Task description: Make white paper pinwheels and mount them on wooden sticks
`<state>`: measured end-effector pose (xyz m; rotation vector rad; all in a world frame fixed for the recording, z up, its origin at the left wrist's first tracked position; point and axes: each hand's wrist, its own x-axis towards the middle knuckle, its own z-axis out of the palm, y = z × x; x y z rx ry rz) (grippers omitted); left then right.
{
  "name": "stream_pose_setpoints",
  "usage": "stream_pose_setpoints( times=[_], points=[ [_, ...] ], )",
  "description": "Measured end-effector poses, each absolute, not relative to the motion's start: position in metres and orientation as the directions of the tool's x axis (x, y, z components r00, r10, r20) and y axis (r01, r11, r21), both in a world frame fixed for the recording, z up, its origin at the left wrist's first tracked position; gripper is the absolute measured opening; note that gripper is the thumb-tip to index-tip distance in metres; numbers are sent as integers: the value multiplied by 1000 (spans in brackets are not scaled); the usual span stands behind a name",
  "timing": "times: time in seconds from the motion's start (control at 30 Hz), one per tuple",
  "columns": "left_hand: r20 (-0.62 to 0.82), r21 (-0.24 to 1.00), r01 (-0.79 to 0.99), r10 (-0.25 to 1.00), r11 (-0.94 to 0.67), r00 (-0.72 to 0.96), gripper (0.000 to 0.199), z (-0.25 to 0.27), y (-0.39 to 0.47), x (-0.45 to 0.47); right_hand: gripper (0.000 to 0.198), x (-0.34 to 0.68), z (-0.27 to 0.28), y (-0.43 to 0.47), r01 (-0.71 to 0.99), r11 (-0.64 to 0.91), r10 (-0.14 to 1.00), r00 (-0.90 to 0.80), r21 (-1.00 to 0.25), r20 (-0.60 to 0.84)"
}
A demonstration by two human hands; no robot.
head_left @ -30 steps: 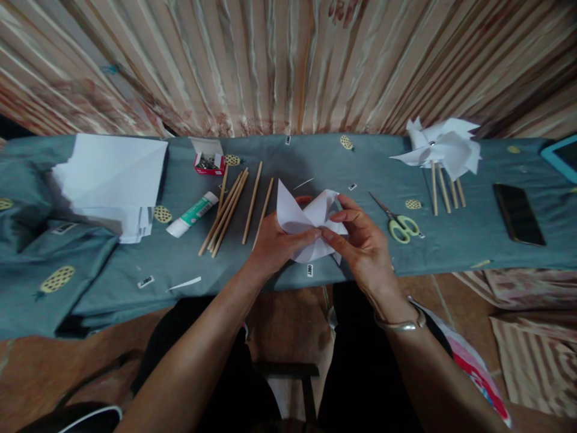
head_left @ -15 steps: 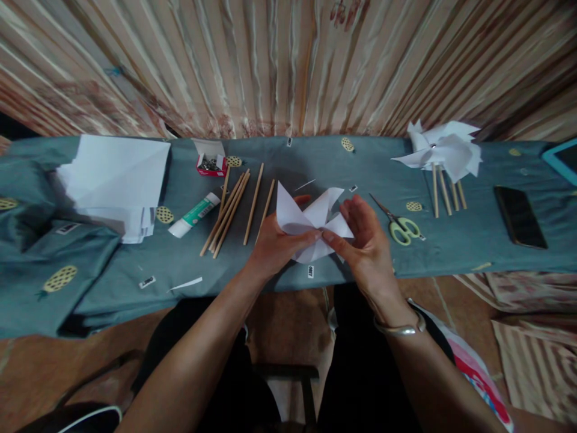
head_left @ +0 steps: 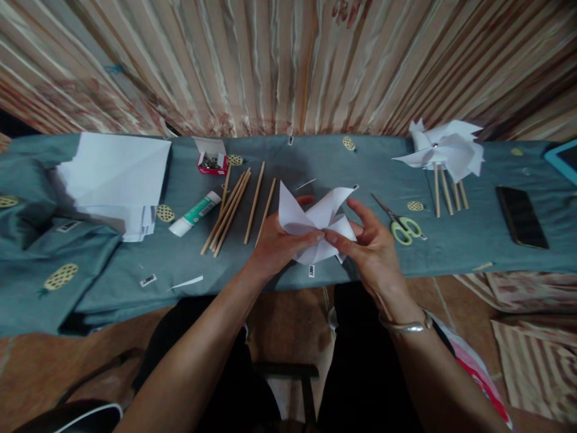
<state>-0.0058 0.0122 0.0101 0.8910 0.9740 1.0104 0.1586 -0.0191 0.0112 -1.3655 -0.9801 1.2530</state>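
A white paper pinwheel (head_left: 295, 216) with folded blades is held over the middle of the cloth-covered table. My left hand (head_left: 279, 243) is closed on its left side, thumb pressed at the centre and fingers behind the paper. My right hand (head_left: 372, 240) grips the right side, its thumb meeting the left thumb near the centre and its forefinger raised behind a blade. Whatever lies under the thumb tips is too small to make out. Several wooden sticks (head_left: 232, 210) lie left of my hands, and green-handled scissors (head_left: 399, 225) lie to the right.
On the table (head_left: 252, 270) are a glue stick (head_left: 195, 213), a red box of small metal pins (head_left: 211, 163) and a stack of white paper (head_left: 121, 174). Finished pinwheels on sticks (head_left: 446, 150) lie at the back right, near a black phone (head_left: 522, 216) and a blue-edged object (head_left: 563, 161).
The right fingers have shifted, with the forefinger now more bent behind the blade. The pinwheel has turned slightly in my hands, and its upper right blade reaches further right.
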Motion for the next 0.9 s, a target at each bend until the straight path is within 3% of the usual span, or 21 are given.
stream_pose_setpoints(
  times=[0.23,0.43,0.9],
  points=[
    [-233,926,-250,949,284,214,74,9,12,-6,82,158,15,-20,-21,-137,979,152,-990,-139],
    [-217,941,-215,952,263,215,73,6,12,-6,90,161,20,-21,86,-137,978,168,-987,-121],
    [-215,942,-208,950,263,228,74,3,12,-5,85,156,20,-23,26,-115,980,168,-993,-109]
  ],
)
